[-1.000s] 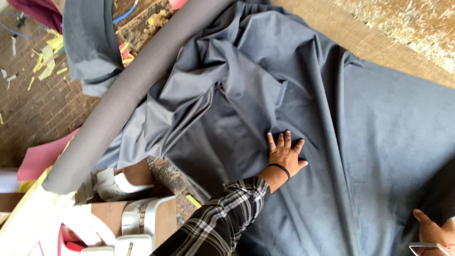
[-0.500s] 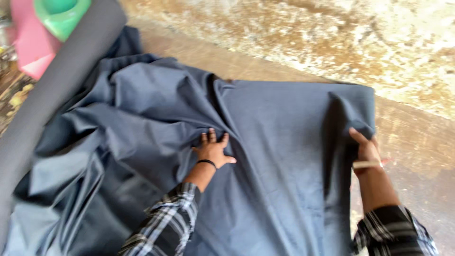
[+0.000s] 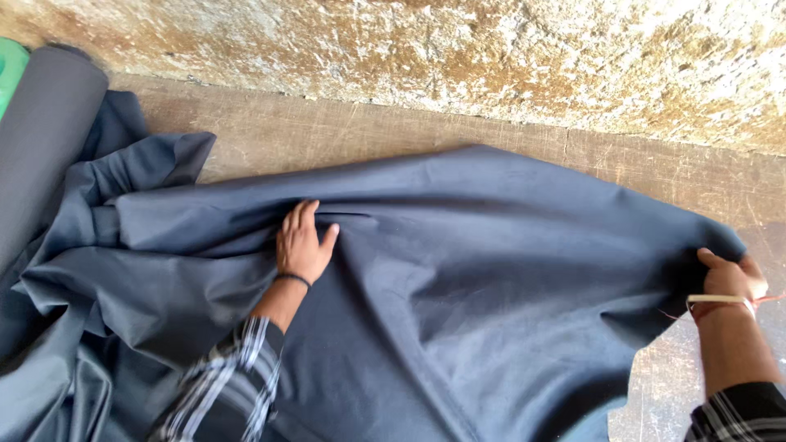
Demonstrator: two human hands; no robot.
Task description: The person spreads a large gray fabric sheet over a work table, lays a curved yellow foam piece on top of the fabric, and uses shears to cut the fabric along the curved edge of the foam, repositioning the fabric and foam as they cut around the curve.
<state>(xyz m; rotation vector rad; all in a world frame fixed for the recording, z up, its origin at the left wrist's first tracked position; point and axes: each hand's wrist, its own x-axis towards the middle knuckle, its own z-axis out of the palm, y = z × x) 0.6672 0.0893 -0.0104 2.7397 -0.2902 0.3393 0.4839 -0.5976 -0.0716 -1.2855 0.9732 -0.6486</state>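
Left hand (image 3: 303,245): palm down, flat on the cloth (image 3: 491,278), fingers (image 3: 304,214) together and stretched forward, thumb set out to the side. Not gripping; pressing into a ridge of folds that bunches just ahead of the fingertips. Thin dark band on the wrist.

Right hand (image 3: 729,278): at the cloth's far right corner, fingers curled closed, pinching the edge and drawing it taut so the corner lifts off the surface (image 3: 344,131). Pale band and a red thread at this wrist.

Count: two hands, both in plaid sleeves; one cloth; one roll (image 3: 41,131).

Cloth: grey-blue, woven, matte, soft drape. Lies spread across the surface, covering most of the middle of the view. Smooth between the hands, long shallow creases running toward the right corner. At left it piles into deep, loose folds and runs up against the roll.

Roll: grey, cylindrical, lying slantwise at the left edge, touching the crumpled part of the cloth. A bit of green object (image 3: 8,65) shows beside its upper end; cannot tell what it is.

Surface: brown wood, scratched, worn. Beyond it a rough, mottled wall (image 3: 491,57), tan and off-white, pitted.
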